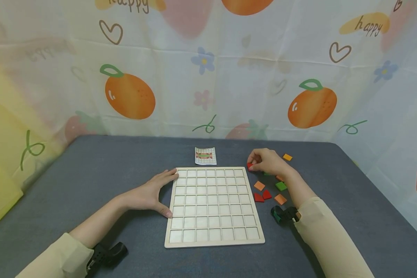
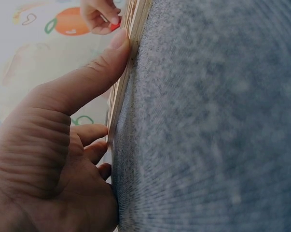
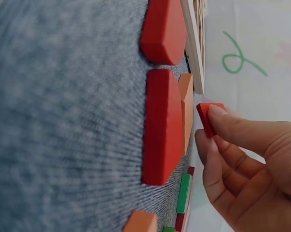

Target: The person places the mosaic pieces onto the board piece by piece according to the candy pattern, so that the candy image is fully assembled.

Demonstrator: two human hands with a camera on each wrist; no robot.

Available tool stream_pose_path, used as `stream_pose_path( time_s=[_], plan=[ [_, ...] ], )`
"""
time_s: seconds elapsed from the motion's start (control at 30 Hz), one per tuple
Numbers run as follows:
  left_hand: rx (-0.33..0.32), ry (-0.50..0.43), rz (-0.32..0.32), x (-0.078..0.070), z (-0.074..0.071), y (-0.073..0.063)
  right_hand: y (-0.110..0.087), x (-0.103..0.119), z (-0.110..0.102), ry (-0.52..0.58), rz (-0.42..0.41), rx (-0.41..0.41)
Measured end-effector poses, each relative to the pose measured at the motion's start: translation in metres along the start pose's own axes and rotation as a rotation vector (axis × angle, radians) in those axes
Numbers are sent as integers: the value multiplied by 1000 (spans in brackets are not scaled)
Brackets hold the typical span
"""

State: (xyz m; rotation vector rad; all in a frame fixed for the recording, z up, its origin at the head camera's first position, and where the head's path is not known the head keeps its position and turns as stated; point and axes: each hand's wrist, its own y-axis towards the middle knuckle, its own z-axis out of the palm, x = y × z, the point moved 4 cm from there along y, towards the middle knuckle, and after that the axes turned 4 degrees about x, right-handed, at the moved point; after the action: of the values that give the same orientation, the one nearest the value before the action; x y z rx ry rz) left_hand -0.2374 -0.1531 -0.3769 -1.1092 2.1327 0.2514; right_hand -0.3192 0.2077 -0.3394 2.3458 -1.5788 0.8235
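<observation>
A pale wooden grid board lies on the dark table with bare cells. Against its left edge rests my left hand, thumb and fingers spread apart; the left wrist view has the thumb touching the board's side. My right hand pinches a small red tile between thumb and fingers, just beyond the board's top right corner. Near that hand lie an orange tile, a green tile and two red tiles, one of them partly angled.
A small card with a coloured grid pattern lies behind the board. A yellow-orange tile sits beyond my right wrist, and another orange tile is closer to me. A printed curtain hangs along the table's far edge.
</observation>
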Motion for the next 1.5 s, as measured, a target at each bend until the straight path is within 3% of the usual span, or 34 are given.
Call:
stream_pose_path(
  time_s=[0.43, 0.77, 0.93, 1.2, 1.5],
  plan=[
    [0, -6, 4, 0, 0, 0, -2, 6, -4, 104, -39, 54],
    [-3, -2, 8, -1, 0, -1, -2, 18, 2, 282, -103, 206],
    [-3, -4, 5, -1, 0, -1, -3, 22, 4, 291, -111, 257],
    [-4, -9, 2, 0, 0, -1, -8, 29, 10, 292, -192, 395],
    [-6, 0, -8, 0, 0, -1, -8, 28, 15, 280, -151, 439]
  ],
)
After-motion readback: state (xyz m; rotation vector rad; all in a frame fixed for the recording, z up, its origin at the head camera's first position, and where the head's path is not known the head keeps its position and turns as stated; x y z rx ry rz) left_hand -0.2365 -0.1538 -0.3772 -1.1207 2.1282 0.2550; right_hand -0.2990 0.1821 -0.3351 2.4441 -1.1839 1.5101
